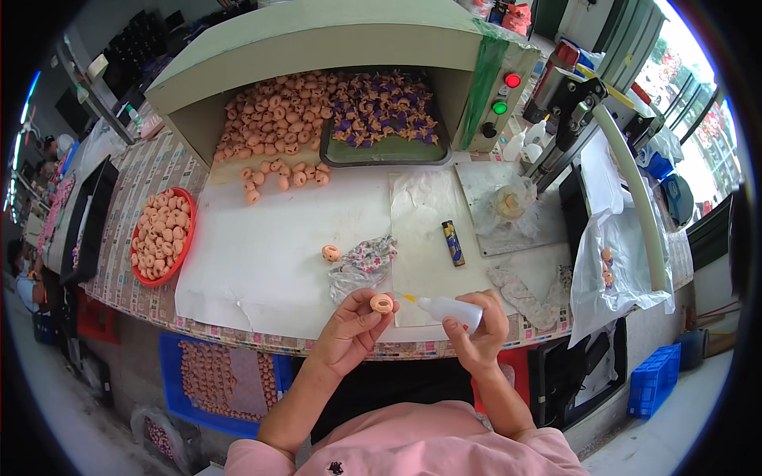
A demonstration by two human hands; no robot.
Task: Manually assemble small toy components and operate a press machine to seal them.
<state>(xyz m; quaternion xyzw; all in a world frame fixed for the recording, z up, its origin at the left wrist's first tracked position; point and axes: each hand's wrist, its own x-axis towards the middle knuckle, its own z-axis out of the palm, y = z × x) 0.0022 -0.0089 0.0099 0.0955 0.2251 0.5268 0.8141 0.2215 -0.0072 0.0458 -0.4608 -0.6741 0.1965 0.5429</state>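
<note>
Between the fingertips of my left hand (353, 325) I hold a small peach-coloured hollow doll-head part (382, 304), with a dark slot turned upward. My right hand (480, 329) is wrapped round a white squeeze bottle (452, 312). The bottle lies tilted on its side, its thin yellow nozzle (409, 298) pointing left, close to the part; I cannot tell whether they touch. Just beyond my left hand are a crumpled floral cloth (369, 262) and another peach part (331, 253), both on the white sheet (262, 254).
A red basket (190, 238) of peach parts stands at left. Under the hood (333, 47) are a heap of parts (274, 111) and a black tray (389, 163) of purple-and-peach figures. A dark blue tube (453, 243) lies near a press (563, 135) at right.
</note>
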